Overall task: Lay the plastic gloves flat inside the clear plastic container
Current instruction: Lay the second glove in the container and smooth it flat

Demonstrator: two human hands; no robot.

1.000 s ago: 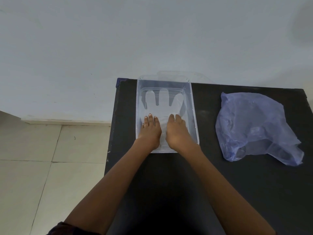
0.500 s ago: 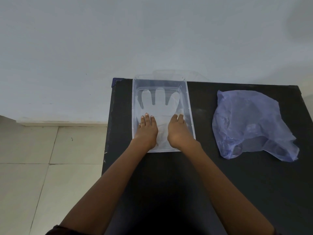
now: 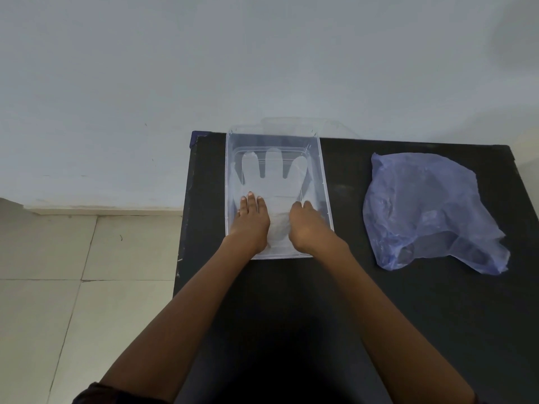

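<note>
A clear plastic container (image 3: pixel 326 205) stands at the back left of the black table (image 3: pixel 393 322). Inside it a translucent plastic glove (image 3: pixel 272 176) lies flat, its fingers pointing toward the wall. My left hand (image 3: pixel 250 223) presses the glove's left side near the cuff with straight fingers. My right hand (image 3: pixel 306 225) rests on the right side, its fingers bent down with the tips on the glove. Between my hands the cuff shows slightly wrinkled. Both wrists cross the container's near rim.
A crumpled pale purple plastic bag (image 3: pixel 431 211) lies on the table to the right of the container. A clear lid (image 3: pixel 306 126) leans behind the container against the white wall. The table's left edge drops to a tiled floor (image 3: pixel 87 287).
My hands have slid a little apart across the glove, so more of the cuff shows between them. The container and the bag have stayed put.
</note>
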